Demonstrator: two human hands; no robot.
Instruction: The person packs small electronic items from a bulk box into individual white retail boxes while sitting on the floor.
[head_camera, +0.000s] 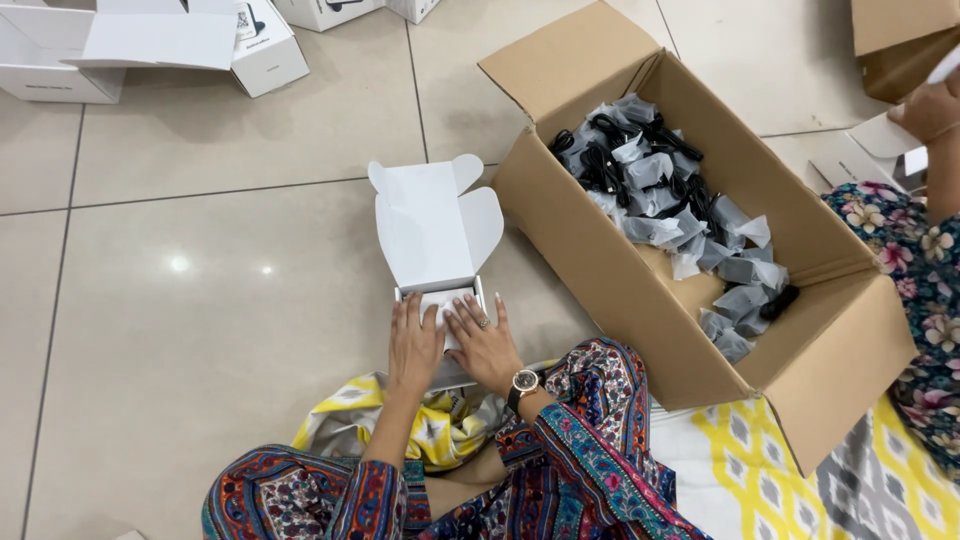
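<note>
A small white box (436, 236) stands on the tiled floor just in front of me, its lid and flaps folded up and back. My left hand (413, 346) rests flat on the box's left side, fingers spread. My right hand (484, 345), with a ring and a wristwatch, lies flat on the right side of the box. Both palms press on the box's open top; what is inside is hidden under them.
A large open cardboard carton (700, 330) full of several bagged black cables (660, 200) lies to the right. More white boxes (150, 45) sit at the far left. Another person's hand (930, 105) and floral sleeve are at the right edge. A patterned mat (800, 470) lies under me.
</note>
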